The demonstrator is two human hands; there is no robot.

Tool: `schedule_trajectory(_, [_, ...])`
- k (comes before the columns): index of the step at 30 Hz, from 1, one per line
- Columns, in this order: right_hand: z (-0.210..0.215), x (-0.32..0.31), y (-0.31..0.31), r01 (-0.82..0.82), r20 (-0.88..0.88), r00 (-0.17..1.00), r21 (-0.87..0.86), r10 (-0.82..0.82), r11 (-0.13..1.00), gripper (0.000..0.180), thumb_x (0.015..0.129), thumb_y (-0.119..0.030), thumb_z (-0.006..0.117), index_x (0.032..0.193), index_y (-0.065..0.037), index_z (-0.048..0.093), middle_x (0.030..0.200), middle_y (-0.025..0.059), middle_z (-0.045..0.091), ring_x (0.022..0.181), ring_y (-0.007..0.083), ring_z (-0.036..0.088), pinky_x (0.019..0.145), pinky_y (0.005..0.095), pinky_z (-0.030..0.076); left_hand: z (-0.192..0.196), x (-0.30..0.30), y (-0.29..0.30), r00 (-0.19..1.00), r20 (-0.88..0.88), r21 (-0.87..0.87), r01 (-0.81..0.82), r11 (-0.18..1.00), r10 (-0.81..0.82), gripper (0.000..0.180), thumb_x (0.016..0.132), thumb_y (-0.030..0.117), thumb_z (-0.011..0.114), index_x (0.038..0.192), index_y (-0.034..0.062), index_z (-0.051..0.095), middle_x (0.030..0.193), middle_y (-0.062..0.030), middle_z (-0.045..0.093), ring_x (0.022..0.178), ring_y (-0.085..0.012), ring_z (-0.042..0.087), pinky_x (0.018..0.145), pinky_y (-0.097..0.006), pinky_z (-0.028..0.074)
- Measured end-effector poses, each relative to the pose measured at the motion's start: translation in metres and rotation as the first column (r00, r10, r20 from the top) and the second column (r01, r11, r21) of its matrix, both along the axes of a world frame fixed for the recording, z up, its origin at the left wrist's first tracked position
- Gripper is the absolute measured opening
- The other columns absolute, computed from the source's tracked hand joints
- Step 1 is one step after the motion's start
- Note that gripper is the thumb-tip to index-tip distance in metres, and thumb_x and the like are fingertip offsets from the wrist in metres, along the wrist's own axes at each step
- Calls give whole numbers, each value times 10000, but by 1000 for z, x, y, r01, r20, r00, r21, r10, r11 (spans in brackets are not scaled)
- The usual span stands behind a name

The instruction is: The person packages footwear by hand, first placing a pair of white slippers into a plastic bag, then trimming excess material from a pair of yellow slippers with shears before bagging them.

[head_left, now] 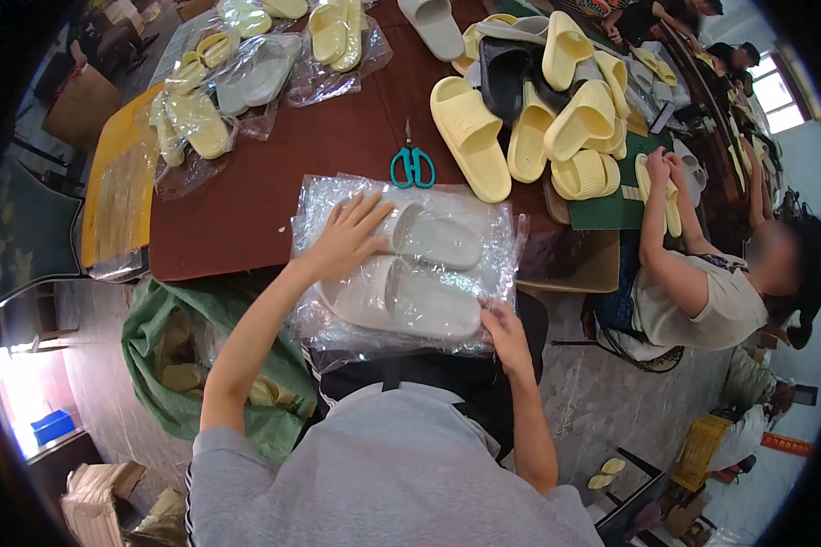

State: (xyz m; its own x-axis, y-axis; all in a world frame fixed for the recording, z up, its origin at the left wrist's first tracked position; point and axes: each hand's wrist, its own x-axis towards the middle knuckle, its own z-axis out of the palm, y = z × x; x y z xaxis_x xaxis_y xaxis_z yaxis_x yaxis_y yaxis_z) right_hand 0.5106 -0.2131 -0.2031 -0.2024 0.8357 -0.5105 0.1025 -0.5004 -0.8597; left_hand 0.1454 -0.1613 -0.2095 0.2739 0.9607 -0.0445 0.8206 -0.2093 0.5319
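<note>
A pair of light grey slide slippers (433,296) lies side by side with clear plastic bags (337,196) at the table's near edge, over my lap. Flat across the toe end of the farther slipper rests my left hand (348,239), its fingers spread. My right hand (509,339) pinches the clear plastic at the heel of the nearer slipper; its fingertips are partly hidden. Just beyond the bags are scissors (412,166) with teal handles, blades pointing away from me.
Yellow slippers (470,137), mixed with black and grey ones, are heaped at the right. Bagged slippers (260,73) lie far left on the brown tabletop (210,219). A green sack (155,365) stands on the floor left. At right, a co-worker (702,292) handles a yellow slipper.
</note>
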Motion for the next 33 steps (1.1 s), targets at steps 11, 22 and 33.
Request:
schedule_trajectory(11, [77,27,12,-194,559,815,511,-152,837,98,919,14,607,1005,48,639,985,121,664,840,184,684,734,297,553,-20,3,-16,981,155,139,-135,981,114,593,995,306,507,1533,114,349,1608,-161,265,1479,-351,246,1220,-482,148])
schedule_trajectory(22, [-11,-22,77,-331,478,852,178,212,927,445,918,-135,691,1287,33,508,989,195,702,832,222,714,735,330,558,-38,-9,-24,963,173,138,-230,963,206,607,1013,264,472,1537,25,279,1583,-139,333,1488,-348,237,1225,-471,147])
schedule_trajectory(33, [-2,-30,77,-367,-77,921,160,382,917,962,785,69,658,1587,-162,179,1567,128,294,1357,294,435,1064,390,429,-53,-6,-29,907,285,175,-368,913,311,609,1007,288,486,1521,14,309,1581,-160,328,1484,-351,242,1222,-459,181])
